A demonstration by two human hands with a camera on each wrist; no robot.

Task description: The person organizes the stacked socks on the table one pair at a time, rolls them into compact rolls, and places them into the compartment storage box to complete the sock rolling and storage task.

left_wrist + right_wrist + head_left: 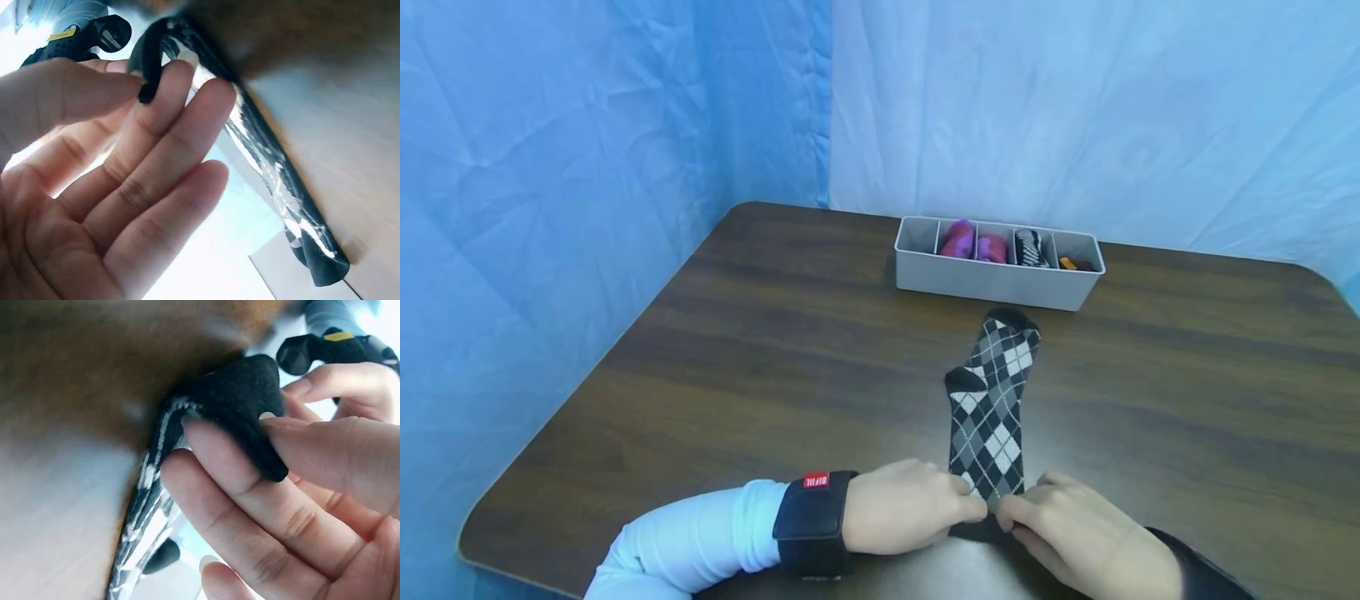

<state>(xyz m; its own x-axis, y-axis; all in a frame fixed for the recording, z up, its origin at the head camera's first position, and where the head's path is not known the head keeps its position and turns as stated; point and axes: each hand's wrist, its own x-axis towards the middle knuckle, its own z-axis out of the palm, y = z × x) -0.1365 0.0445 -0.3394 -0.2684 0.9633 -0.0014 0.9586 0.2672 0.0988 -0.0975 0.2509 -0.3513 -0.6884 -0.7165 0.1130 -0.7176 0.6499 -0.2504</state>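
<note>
An argyle sock (992, 417) in black, grey and white lies stretched out on the table, its black toe pointing away from me and its cuff near me. My left hand (917, 507) pinches the cuff's left side between thumb and fingers; the left wrist view shows the black edge (150, 65) folded over the fingertips. From the other side my right hand (1075, 533) pinches the cuff too, with the black band (237, 406) between thumb and forefinger in the right wrist view. Both hands are close together at the cuff.
Behind the sock stands a grey divided box (985, 279). Its compartments hold two pink-purple rolled bundles (958, 240), a black-and-white striped bundle (1030, 248) and something dark with orange (1075, 264). The brown wooden table (737, 367) meets blue curtains (587, 125) at the left and back.
</note>
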